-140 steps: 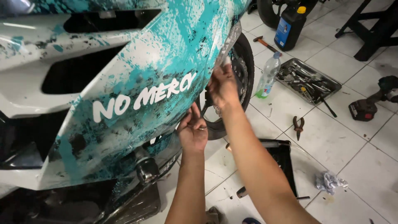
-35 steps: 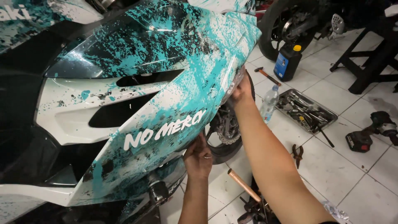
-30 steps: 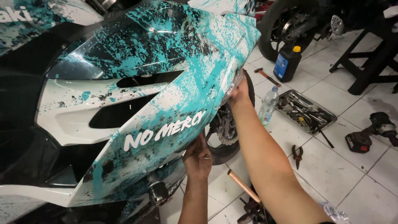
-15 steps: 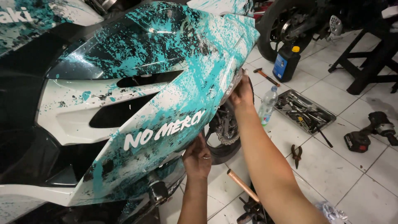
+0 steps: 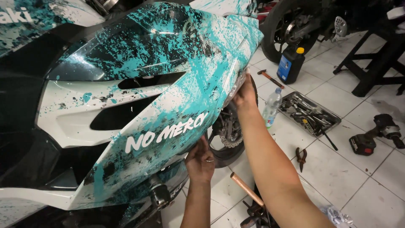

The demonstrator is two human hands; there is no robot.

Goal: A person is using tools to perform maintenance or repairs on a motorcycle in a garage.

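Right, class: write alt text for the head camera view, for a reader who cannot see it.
A person's left hand and right hand grip the lower edge of a teal, white and black motorcycle fairing. On the tiled floor lie a tool tray, pliers, a water bottle and a cordless drill.

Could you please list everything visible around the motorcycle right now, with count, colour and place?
Fairing panel: one, white and black with teal splatter, fills the left.
Front wheel: one, black, behind the panel's lower edge.
Oil bottle: one, black with yellow cap, on the floor tiles at top.
Water bottle: one, clear, standing beside the tray.
Tool tray: one, metal, holding tools, at right.
Hammer: one, by the oil bottle.
Pliers: one, on the tiles.
Cordless tool: one, black and red, far right.
Left hand: under the panel's lower edge.
Right hand: at the panel's front edge.
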